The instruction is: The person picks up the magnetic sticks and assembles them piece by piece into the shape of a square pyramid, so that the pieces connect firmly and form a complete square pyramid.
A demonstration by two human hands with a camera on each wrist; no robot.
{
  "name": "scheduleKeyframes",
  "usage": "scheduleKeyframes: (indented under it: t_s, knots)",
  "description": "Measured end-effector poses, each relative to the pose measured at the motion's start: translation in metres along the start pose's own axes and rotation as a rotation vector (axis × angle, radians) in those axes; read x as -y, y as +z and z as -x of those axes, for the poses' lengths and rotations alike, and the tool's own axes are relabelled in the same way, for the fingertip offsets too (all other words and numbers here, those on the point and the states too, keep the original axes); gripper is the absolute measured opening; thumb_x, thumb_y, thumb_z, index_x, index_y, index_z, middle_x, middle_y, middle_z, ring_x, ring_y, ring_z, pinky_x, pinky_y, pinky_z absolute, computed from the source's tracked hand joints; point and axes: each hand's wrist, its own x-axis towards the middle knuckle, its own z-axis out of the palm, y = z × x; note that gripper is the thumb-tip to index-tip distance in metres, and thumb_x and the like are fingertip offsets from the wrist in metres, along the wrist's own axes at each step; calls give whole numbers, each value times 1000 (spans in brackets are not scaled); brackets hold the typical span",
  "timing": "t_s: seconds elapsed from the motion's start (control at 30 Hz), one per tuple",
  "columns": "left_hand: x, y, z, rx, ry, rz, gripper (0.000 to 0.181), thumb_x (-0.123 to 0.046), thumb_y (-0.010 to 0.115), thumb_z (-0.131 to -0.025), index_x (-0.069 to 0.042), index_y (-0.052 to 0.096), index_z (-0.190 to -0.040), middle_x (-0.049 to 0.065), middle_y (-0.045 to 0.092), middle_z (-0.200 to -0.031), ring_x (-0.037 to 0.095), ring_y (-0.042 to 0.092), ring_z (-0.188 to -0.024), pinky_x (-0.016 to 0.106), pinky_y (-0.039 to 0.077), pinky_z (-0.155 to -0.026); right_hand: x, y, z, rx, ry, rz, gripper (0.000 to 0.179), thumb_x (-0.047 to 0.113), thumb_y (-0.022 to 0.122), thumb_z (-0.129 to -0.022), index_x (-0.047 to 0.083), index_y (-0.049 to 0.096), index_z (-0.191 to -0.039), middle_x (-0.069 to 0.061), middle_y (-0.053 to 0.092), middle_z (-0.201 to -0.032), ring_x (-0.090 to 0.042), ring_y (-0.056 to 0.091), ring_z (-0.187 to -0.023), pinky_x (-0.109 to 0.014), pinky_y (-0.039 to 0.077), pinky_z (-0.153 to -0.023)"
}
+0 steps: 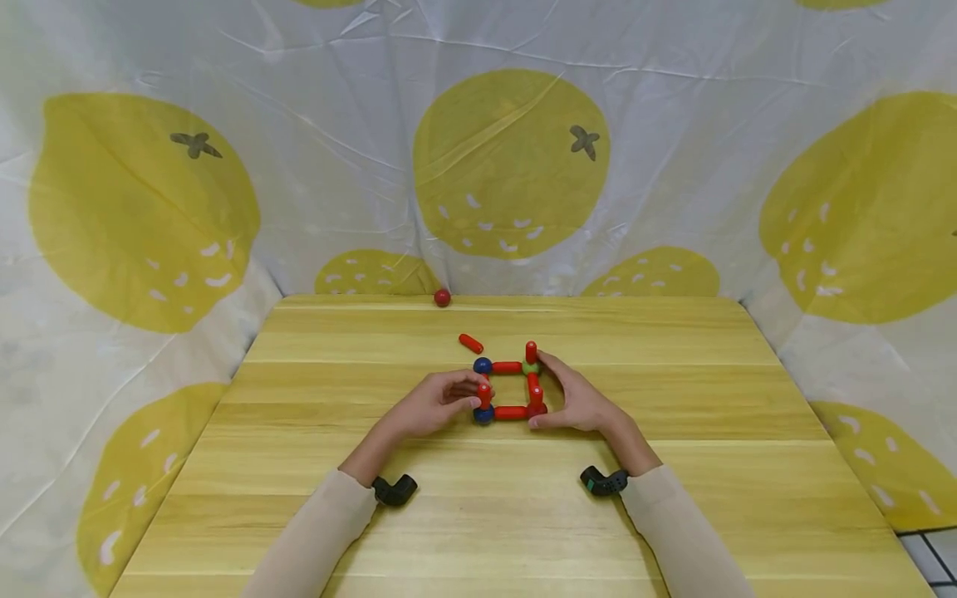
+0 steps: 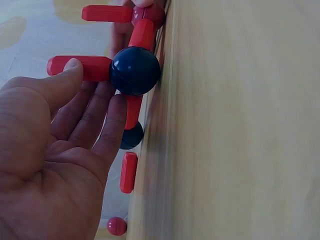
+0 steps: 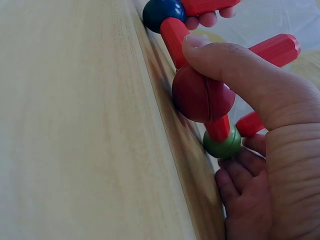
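Note:
A square frame of red rods (image 1: 512, 413) joined by balls lies on the table. Its left corners are blue balls (image 2: 135, 71); a red ball (image 3: 201, 95) forms the near right corner and a green ball (image 3: 222, 141) the far right one. Short red rods stand upright on every corner but the far left blue ball (image 1: 483, 365). My left hand (image 1: 432, 405) pinches the upright rod (image 2: 87, 67) on the near left ball, thumb in front and fingers behind. My right hand (image 1: 586, 403) spans the frame's right side, thumb on the red ball and fingertips at the green one.
A loose red rod (image 1: 471, 343) lies beyond the frame's far left corner. Farther back, a loose red ball (image 1: 442, 297) sits at the table's back edge, by the lemon-print cloth (image 1: 516, 166). Wood-grain tabletop (image 1: 493, 515) stretches in front of the frame.

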Motion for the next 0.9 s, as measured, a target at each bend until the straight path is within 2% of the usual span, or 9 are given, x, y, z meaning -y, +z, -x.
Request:
scheduleKeyframes:
  t_s: [0.2, 0.37, 0.53, 0.63, 0.73, 0.9]
  knots:
    - [0, -1, 2, -15, -10, -10, 29, -14, 64, -103, -13, 65, -132, 6, 71, -128, 18, 67, -120, 30, 54, -104, 0, 0, -4, -40, -54, -113, 119, 31, 99, -67, 12, 26, -159, -9, 29, -159, -30, 37, -149, -48, 30, -125]
    - [-2, -4, 4, -117, -33, -87, 25, -17, 68, -101, -19, 69, -126, -2, 73, -122, 15, 69, -116, 33, 55, -104, 1, 0, -3, -47, -53, -132, 108, 27, 98, -69, 8, 32, -152, -12, 36, -153, -31, 41, -146, -48, 32, -124]
    - [0, -8, 4, -211, -24, -201, 26, -14, 70, -99, -12, 69, -125, 2, 69, -125, 22, 67, -118, 41, 56, -104, 1, -1, -2, -3, -65, -122, 99, 28, 93, -75, 13, 36, -155, -8, 44, -156, -31, 42, -147, -53, 30, -124]
    - [1, -9, 3, -196, -7, -266, 35, -9, 74, -95, -9, 67, -129, 5, 65, -131, 27, 64, -121, 44, 55, -105, 1, -2, -3, 24, -77, -108, 89, 22, 85, -81, 18, 37, -156, -3, 46, -158, -27, 42, -148, -55, 30, -124]
    - [3, -10, 4, -146, 11, -325, 40, -7, 77, -92, -10, 67, -131, 4, 64, -134, 26, 65, -121, 44, 54, -105, 1, -1, -3, 33, -77, -104, 78, 13, 76, -88, 20, 39, -156, -2, 48, -157, -27, 42, -148, -56, 29, -124]
    - [6, -8, 7, -109, 13, -349, 32, -10, 79, -91, -14, 72, -121, 0, 68, -122, 16, 69, -106, 37, 58, -97, 1, 1, -4, -2, -66, -131, 64, 3, 68, -95, 16, 43, -153, -9, 51, -155, -33, 46, -146, -57, 33, -121]
